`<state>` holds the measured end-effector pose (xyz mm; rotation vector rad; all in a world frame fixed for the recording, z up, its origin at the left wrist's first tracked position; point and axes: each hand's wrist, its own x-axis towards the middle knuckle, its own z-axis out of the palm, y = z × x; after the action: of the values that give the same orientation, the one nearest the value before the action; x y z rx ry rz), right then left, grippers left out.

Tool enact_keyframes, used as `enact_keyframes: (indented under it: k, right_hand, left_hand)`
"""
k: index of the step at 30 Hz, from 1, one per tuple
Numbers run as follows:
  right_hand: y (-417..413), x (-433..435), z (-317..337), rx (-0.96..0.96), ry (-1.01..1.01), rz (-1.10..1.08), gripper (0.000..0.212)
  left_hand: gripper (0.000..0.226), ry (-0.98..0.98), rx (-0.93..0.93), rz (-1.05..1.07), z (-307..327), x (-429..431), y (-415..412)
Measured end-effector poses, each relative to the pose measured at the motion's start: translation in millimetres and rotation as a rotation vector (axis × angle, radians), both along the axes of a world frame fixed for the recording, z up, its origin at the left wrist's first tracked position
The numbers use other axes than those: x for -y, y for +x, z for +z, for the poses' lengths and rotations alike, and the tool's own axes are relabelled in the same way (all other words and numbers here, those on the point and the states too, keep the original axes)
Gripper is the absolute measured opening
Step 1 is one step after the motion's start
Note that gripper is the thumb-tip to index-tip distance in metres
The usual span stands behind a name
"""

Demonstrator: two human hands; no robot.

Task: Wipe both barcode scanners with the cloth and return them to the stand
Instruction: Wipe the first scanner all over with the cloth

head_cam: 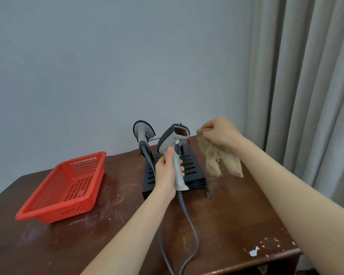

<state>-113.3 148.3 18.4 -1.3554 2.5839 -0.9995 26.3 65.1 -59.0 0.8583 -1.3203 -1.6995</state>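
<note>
In the head view, the left hand (pixel 168 171) has its grip clenched around the handle of one scanner (pixel 174 143), held upright above the stand (pixel 193 167), window turned toward the right hand (pixel 219 133). That grip is closed on the cloth (pixel 216 157), which hangs just beside the scanner head but does not touch it. The second scanner (pixel 143 132) sits on the stand, behind and to the left of the left grip. The cable (pixel 189 225) falls from the held scanner over the desk (pixel 236 215) edge. I think the cable may catch on the stand during return and pull the scanner. The loose, frayed cloth may snag the stand rod, or knock the second scanner down. The basket (pixel 68 187) lies well to the left.
</note>
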Motion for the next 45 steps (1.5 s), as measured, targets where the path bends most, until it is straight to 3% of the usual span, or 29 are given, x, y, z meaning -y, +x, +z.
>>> enact_keyframes:
  k: [3, 7, 9, 13, 19, 22, 28, 32, 45]
  right_hand:
    - [-5.5, -1.3, -12.7, 0.002, 0.047, -0.07, 0.033]
    - [-0.4, -1.2, -9.7, 0.086, -0.282, -0.024, 0.021]
    - [7.8, -1.7, -1.3, 0.08, -0.344, 0.073, 0.023]
    - [13.6, 2.2, 2.6, 0.011, -0.274, 0.144, 0.025]
    - [12.2, 7.0, 0.7, 0.058, -0.29, -0.016, 0.03]
    - [14.0, 8.1, 1.8, 0.09, -0.299, 0.0, 0.015]
    - [19.5, 10.2, 3.3, -0.053, -0.232, -0.087, 0.02]
    - [23.4, 13.8, 6.4, -0.043, -0.281, -0.099, 0.018]
    - [30.4, 15.1, 12.8, 0.041, -0.396, 0.161, 0.009]
  left_hand:
    - [0.038, -0.011, -0.001, -0.024, 1.5, -1.9, 1.3]
    - [0.037, -0.007, 0.0, -0.031, 3.8, -4.2, 0.1]
    - [0.036, -0.012, -0.001, -0.035, 4.1, -4.0, -0.7]
    - [0.036, -0.025, 0.01, -0.031, 3.5, -6.8, -3.0]
    - [0.035, -0.026, -0.006, -0.049, 2.4, -9.3, -5.5]
    - [0.034, -0.028, -0.006, -0.049, 3.1, -9.9, -6.0]
    - [0.035, -0.045, 0.024, -0.039, 1.1, -10.0, -6.5]
    - [0.036, -0.054, 0.031, -0.043, 0.7, -9.8, -6.9]
    - [0.037, -0.042, 0.036, -0.026, 0.1, -9.3, -5.1]
